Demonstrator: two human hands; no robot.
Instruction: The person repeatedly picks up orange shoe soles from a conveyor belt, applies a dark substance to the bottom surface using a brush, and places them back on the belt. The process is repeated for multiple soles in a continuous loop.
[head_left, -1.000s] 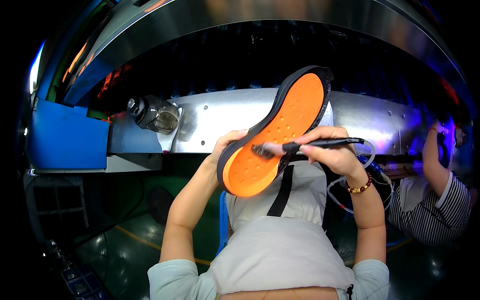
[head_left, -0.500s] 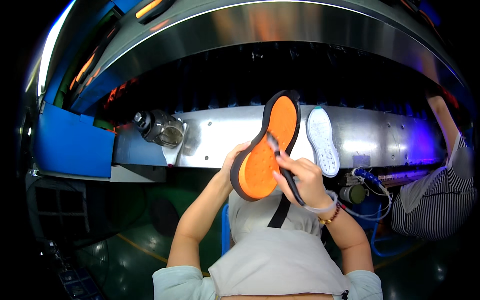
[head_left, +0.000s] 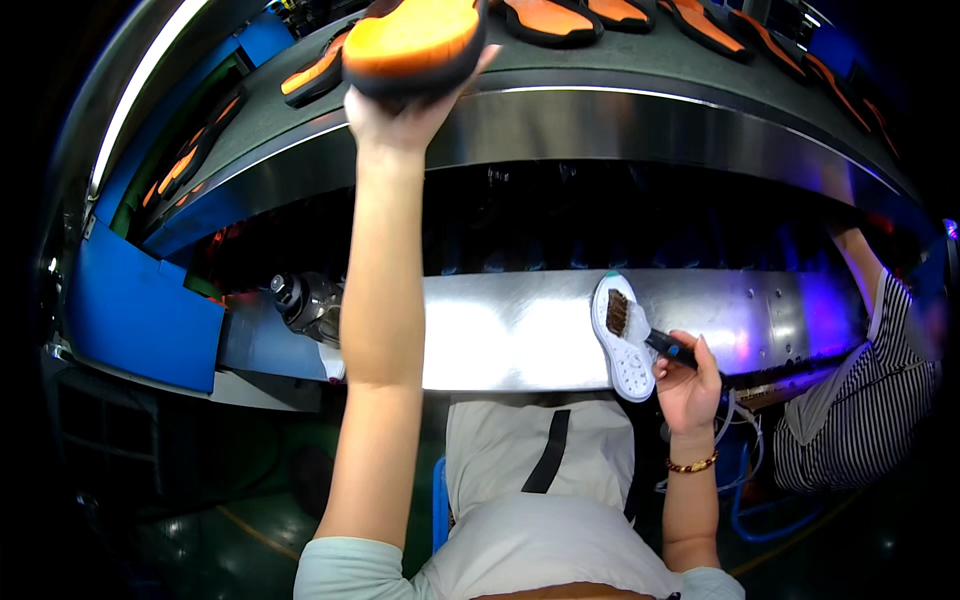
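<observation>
My left hand (head_left: 395, 125) reaches far forward, closed round an orange shoe sole (head_left: 415, 42) with a black rim. It holds the sole up at the edge of the raised green belt; part of the sole is cut off by the frame's top. Low on the right, my right hand (head_left: 692, 392) grips a brush (head_left: 672, 348) by its dark handle. The brush's brown bristles lie over a small white sole (head_left: 632, 378) on the metal ledge (head_left: 515, 335), covering part of its upper half.
Several orange and black soles (head_left: 553, 18) lie along the belt (head_left: 600, 65). A dark bottle-like container (head_left: 312, 308) stands on the ledge at left. Blue machine panels (head_left: 145, 300) flank the left side. At right sits a person in a striped garment (head_left: 840, 425), one arm reaching under the belt's metal edge.
My left hand has carried the orange sole from in front of me up to the belt. My right hand has moved the brush off that sole, rightward and down onto the white one.
</observation>
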